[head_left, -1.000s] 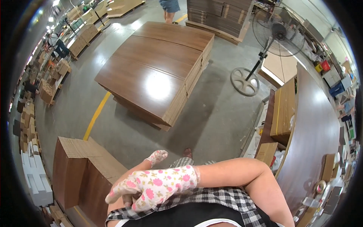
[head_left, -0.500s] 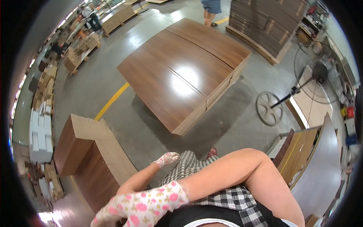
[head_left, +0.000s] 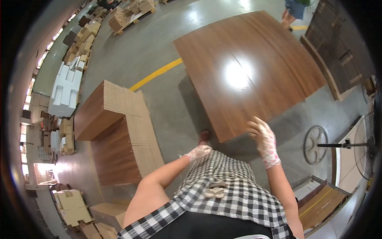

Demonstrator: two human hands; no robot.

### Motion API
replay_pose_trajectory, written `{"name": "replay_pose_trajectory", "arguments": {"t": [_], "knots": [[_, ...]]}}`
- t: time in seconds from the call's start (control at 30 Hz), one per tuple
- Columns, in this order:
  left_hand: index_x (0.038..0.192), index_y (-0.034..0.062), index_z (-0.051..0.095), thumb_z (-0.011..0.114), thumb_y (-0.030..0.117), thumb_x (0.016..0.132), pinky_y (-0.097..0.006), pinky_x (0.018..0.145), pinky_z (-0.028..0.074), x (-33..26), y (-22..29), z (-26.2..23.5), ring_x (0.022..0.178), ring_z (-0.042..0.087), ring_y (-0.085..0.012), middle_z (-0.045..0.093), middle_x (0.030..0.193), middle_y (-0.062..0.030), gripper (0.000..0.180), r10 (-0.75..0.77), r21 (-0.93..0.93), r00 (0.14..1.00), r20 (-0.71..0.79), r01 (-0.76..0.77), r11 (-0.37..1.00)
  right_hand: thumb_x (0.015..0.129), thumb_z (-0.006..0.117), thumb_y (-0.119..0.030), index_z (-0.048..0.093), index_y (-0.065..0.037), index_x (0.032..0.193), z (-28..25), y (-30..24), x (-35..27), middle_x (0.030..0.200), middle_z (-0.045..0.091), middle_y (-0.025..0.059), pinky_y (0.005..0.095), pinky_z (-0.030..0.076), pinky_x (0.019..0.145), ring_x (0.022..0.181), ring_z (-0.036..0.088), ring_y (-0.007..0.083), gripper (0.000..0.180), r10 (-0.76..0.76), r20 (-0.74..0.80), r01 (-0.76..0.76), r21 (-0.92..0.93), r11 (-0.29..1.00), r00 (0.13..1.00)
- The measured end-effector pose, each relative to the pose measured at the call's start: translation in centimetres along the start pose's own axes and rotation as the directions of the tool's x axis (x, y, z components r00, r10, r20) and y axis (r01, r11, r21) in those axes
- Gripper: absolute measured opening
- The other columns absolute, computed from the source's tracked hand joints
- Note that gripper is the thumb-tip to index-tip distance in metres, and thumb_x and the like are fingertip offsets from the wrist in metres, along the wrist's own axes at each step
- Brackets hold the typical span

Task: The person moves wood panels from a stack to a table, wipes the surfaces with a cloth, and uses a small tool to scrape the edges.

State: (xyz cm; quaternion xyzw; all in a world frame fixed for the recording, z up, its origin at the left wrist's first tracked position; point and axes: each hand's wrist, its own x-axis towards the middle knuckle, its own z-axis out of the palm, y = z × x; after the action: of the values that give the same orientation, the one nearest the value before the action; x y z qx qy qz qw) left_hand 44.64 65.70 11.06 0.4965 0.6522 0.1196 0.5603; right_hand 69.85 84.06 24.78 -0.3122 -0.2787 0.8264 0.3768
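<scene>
My left hand [head_left: 199,153], in a white glove with a pink flower pattern, hangs by the front of the black-and-white checked apron [head_left: 223,175]. Its fingers are curled together, and I see no thing in them. My right hand [head_left: 263,141], gloved the same way, is raised at the right with its fingers apart and nothing in them. In the picture it overlaps the near edge of a large stack of brown wood-grain panels [head_left: 207,83]. Whether the fingertips touch the top panel, I cannot tell.
At left stand brown panels with cardboard-faced edges [head_left: 133,119]. A pedestal fan [head_left: 316,145] and a crate of boards [head_left: 322,203] are at right. A person in blue shorts [head_left: 294,10] stands beyond the panel stack, beside a tall stack of dark boards [head_left: 334,44]. A yellow line [head_left: 155,75] crosses the floor.
My right arm has swung from across my body at lower left out to the right. My view has turned left, and the panel stack now appears closer and further right.
</scene>
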Motion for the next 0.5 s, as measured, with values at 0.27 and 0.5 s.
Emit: {"name": "replay_pose_trajectory", "arguments": {"t": [0.27,0.5], "knots": [[0.11,0.0026,0.058,0.051,0.023,0.09,-0.03,0.085,0.045,7.7,-6.1,-8.3,0.095,0.057,-0.0165,0.062,0.1,-0.005,0.03,-0.34,-0.683,0.94,-0.007,0.244,0.689,0.087,0.059,-0.025,0.051,-0.006,0.118,-7.8,18.6,-1.4,0.093,0.06,0.0066,0.0242,0.048,0.054,0.069,0.057,0.0125,0.037,0.14,-0.805,-0.241,-0.004,0.971,0.576],[0.117,-0.0007,0.051,0.049,0.034,0.091,-0.036,0.088,0.042,12.9,-13.2,-7.4,0.102,0.054,-0.0226,0.059,0.11,-0.0124,0.044,-0.186,-0.593,0.977,0.107,0.213,0.777,0.086,0.06,-0.029,0.027,0.004,0.138,-1.6,22.6,4.2,0.142,0.031,0.0216,0.036,0.024,0.109,0.132,0.031,0.0296,0.07,-0.03,-0.84,-0.384,-0.279,0.88,0.543]]}}
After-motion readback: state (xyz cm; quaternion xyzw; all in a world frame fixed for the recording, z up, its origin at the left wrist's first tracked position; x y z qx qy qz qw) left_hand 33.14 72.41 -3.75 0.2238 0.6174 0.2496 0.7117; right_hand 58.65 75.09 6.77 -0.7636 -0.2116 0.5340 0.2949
